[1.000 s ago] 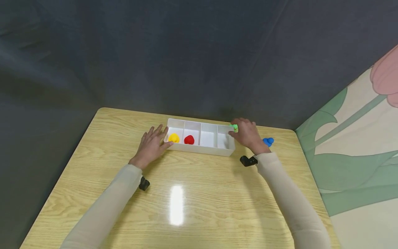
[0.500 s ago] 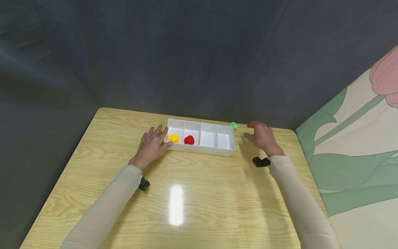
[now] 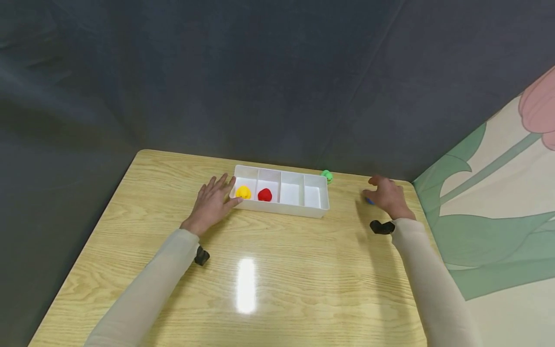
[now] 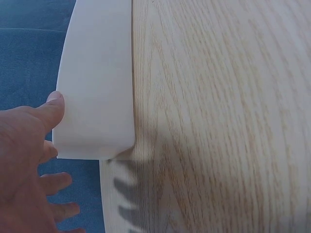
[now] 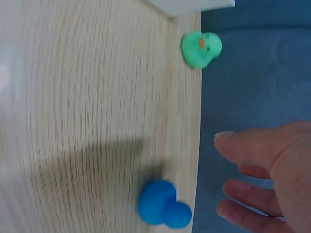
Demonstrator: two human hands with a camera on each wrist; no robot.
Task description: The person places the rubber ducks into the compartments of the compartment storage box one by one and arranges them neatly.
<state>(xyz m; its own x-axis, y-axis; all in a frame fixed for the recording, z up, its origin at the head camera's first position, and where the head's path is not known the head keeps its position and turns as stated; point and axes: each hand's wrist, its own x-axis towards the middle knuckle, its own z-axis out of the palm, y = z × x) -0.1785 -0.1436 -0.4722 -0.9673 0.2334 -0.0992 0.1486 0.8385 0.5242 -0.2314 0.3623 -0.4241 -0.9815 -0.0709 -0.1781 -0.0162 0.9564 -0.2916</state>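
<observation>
My left hand lies with spread fingers at the left end of a white tray divided into compartments. In the left wrist view, its thumb touches the tray's rim. A yellow toy is in the leftmost compartment and a red toy in the one beside it. Over a blue rubber duck hovers my right hand, its fingers loosely bent with nothing between them. The head view shows only a sliver of that duck below the hand. A green rubber duck sits behind the tray's right end.
The wooden table ends at a dark curtain behind the tray. On the right hangs a cloth with a flower print. The tray's two right compartments show bare floors.
My right hand has moved right, away from the tray's right end and the green duck, to above the blue duck. My left hand and the tray have stayed in place.
</observation>
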